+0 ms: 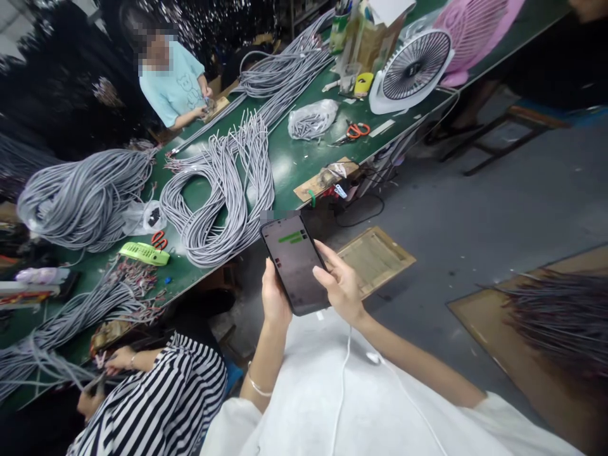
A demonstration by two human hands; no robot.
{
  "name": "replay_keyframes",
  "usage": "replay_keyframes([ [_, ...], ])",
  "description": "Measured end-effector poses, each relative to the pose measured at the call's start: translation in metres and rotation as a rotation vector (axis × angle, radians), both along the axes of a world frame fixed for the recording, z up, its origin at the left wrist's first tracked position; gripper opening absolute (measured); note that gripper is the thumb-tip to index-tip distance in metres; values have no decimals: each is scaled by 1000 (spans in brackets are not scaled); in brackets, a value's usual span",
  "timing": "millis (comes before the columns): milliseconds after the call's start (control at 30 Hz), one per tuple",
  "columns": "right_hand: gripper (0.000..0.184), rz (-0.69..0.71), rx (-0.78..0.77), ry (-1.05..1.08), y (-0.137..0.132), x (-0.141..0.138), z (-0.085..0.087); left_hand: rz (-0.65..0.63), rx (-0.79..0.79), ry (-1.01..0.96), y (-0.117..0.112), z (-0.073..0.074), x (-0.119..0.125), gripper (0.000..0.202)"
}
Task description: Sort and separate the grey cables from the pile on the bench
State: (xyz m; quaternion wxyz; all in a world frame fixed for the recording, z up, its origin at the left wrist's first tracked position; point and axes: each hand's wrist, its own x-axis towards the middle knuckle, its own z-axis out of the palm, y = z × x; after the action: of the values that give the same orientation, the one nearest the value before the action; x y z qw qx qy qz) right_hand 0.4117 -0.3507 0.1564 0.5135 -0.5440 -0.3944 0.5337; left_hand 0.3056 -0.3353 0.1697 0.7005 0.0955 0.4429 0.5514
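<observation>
A black smartphone (293,261) with a dark screen and small green message bubbles is held up in front of me. My left hand (274,299) grips its lower left edge with the fingers wrapped behind. My right hand (338,282) holds the right edge, thumb resting on the screen. A white cable (342,373) runs down from the phone across my white top. Both hands are away from the green table (289,166), which lies beyond the phone.
Large bundles of grey wires (223,183) cover the table, with orange scissors (355,130), a white fan (414,68) and a pink fan (470,31). A person in a striped top (166,399) works at lower left; another in light blue (175,82) sits across. Cardboard (375,256) lies on the floor.
</observation>
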Motion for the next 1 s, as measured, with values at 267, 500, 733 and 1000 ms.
replay_keyframes([
  [267,68,22,71,-45,-1,-1,4,-119,282,39,-20,1,-16,89],
  [500,75,135,48,-18,-7,7,4,-164,292,65,-20,-1,-21,88],
  [733,85,251,66,21,-9,20,5,-136,305,100,-18,2,-17,81],
  [1000,84,255,45,28,-9,25,9,-125,285,154,-15,1,-11,80],
])
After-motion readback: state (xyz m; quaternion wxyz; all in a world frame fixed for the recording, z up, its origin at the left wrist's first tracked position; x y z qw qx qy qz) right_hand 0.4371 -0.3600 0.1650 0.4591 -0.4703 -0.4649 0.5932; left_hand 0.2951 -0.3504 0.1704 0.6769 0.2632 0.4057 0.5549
